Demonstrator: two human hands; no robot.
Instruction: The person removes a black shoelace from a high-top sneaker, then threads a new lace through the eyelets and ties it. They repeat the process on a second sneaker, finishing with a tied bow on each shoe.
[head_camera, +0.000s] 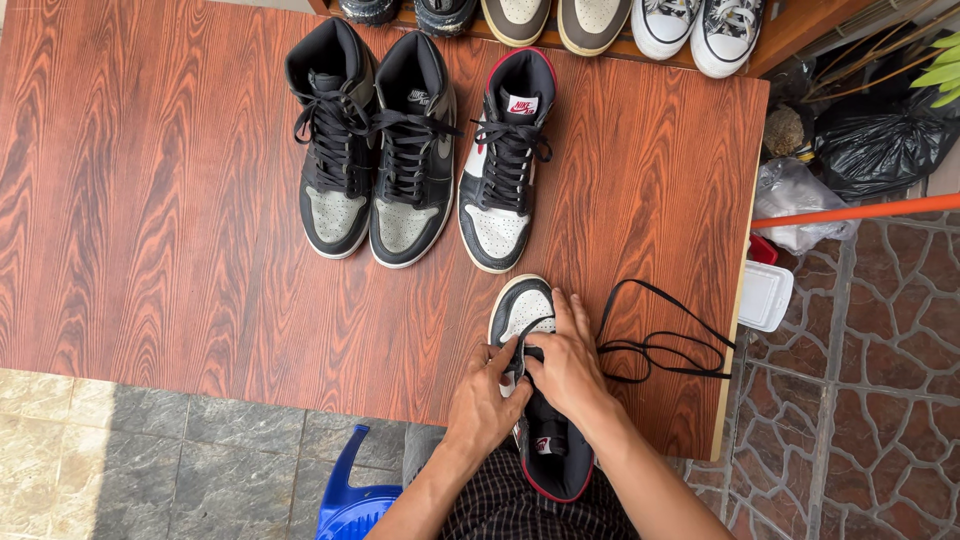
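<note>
- The left hand (487, 395) and the right hand (567, 362) meet on a black, white and red high-top sneaker (535, 400) that lies at the near edge of the tabletop (150, 200), toward its right corner, with its collar hanging over the edge toward the person.
- Left fingers are curled shut on the sneaker's lace area, gripping its left side; the right fingers are bent closed over the tongue and eyelets, seemingly pinching the black shoelace (665, 340).
- That shoelace runs loose in loops over the wood toward the right edge, only partly threaded.
- Judged from this, the lacing is at an early stage: the lower eyelets near the toe are being worked, and most of the lace lies free.
- The next move seems to call for pulling the free end through an eyelet, with the other hand steadying the shoe.
- Toward the far edge stand a matching laced sneaker (505, 160) and a black and grey pair (372, 150), well apart from the hands.
- A blue plastic stool (350, 495) shows below the near edge.
</note>
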